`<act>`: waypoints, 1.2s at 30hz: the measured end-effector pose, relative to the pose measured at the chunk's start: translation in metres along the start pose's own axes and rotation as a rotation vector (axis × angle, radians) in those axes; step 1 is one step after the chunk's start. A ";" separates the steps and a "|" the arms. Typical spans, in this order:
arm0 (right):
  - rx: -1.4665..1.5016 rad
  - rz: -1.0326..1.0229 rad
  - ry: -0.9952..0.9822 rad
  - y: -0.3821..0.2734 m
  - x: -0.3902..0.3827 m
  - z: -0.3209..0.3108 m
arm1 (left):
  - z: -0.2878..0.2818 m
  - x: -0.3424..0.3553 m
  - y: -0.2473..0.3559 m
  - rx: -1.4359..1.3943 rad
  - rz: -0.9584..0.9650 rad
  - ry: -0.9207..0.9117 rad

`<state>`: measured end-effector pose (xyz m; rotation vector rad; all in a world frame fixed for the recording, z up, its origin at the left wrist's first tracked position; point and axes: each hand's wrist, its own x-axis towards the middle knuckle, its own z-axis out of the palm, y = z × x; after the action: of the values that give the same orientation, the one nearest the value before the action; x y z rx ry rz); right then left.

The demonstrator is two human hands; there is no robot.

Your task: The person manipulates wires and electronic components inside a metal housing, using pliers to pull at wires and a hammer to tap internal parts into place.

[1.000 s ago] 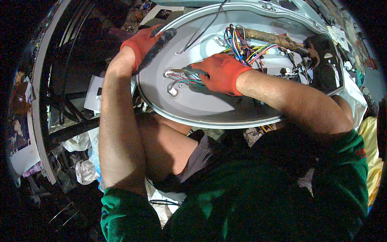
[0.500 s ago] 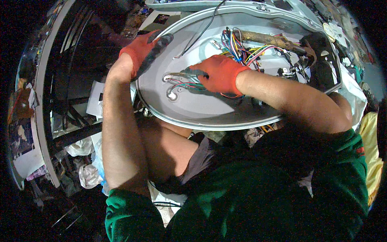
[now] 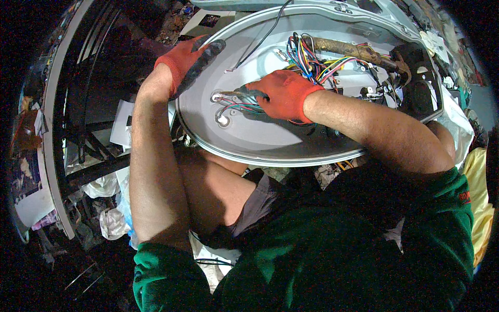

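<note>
A large grey lamp-like housing (image 3: 260,136), rounded at the left end, lies tilted across my lap with its inside facing up. My left hand (image 3: 188,63), in a red and black glove, grips its upper left rim, the fingers reaching over the inner wall. My right hand (image 3: 283,96), gloved alike, is closed around a slim, worn tool (image 3: 234,94) that looks like pliers. Its tip is at a round white fitting (image 3: 216,97) with wires. A second white fitting (image 3: 223,120) with thin coloured wires (image 3: 241,107) sits just below. The tool's handles are hidden in my palm.
A bundle of coloured wires (image 3: 306,62) and a brown, rusty-looking tube (image 3: 345,48) fill the housing's right half. A black cable (image 3: 265,37) hangs in from above. Left of me stands a dark frame (image 3: 86,135); crumpled plastic bags (image 3: 114,223) and a yellow sack (image 3: 477,192) lie around.
Very little differs. My left fingers have shifted slightly along the rim; my right hand and the tool stay at the same fitting.
</note>
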<state>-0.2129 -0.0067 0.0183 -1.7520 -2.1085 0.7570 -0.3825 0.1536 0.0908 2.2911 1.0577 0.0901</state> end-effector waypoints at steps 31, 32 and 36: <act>0.000 0.026 -0.064 -0.007 -0.005 -0.008 | -0.006 -0.001 0.001 0.035 -0.083 -0.072; -0.005 0.022 -0.066 -0.007 -0.004 -0.007 | -0.005 -0.004 0.000 0.048 -0.002 -0.019; -0.040 0.017 -0.036 -0.007 -0.005 -0.003 | 0.001 -0.006 0.013 -0.141 -0.115 -0.068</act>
<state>-0.2163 -0.0117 0.0251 -1.7923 -2.1493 0.7615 -0.3779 0.1422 0.0984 2.0887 1.1096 0.0391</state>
